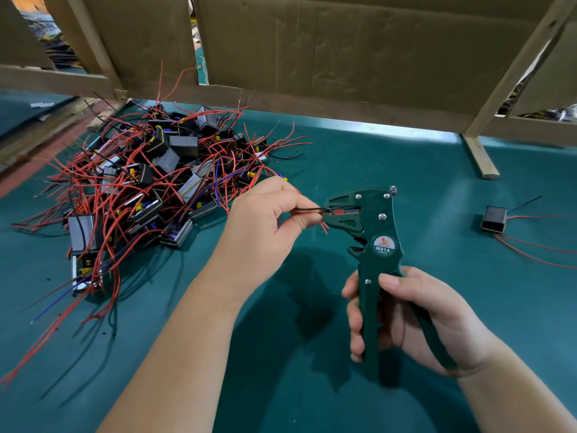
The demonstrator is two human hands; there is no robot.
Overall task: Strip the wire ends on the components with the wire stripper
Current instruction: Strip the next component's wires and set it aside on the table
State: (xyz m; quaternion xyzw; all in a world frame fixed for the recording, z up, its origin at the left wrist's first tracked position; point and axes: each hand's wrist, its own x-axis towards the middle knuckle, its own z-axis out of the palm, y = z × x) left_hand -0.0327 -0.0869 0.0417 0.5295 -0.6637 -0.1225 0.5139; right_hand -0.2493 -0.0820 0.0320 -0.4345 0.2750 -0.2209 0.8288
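The black wire (307, 209) runs straight from the left hand (265, 226) grip into the wire stripper (374, 232) head, tip hidden inside, and I can't see its component. The left grip pinches the wire, and the right hand (415, 314) grip wraps the handles. The component pile (140, 176) sits left of that on the bench (406, 157), with a lone component (494, 219) off right.

Bright, even light falls from above, with soft shadows and one glare strip on the surface (406, 170), and the edges bend.
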